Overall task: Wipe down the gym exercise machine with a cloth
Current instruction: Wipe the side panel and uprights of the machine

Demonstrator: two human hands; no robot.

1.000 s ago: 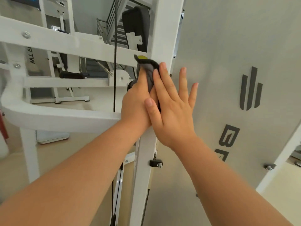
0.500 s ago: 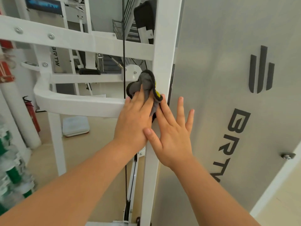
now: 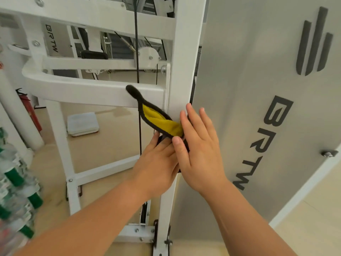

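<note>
The left hand [image 3: 158, 163] presses the yellow cloth [image 3: 160, 121] against the machine's white post [image 3: 182, 71] with straight fingers. The right hand [image 3: 201, 154] lies flat beside it, fingers spread.

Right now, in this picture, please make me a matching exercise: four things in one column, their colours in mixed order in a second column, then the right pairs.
Things:
1. cloth
2. panel
3. extinguisher
4. cable

Colours:
A. grey, with dark letters
B. black, a thin line running up and down
C. yellow inside, with a dark edge
D. red, at the far left

Pairs: 1-C, 2-A, 3-D, 4-B
</note>
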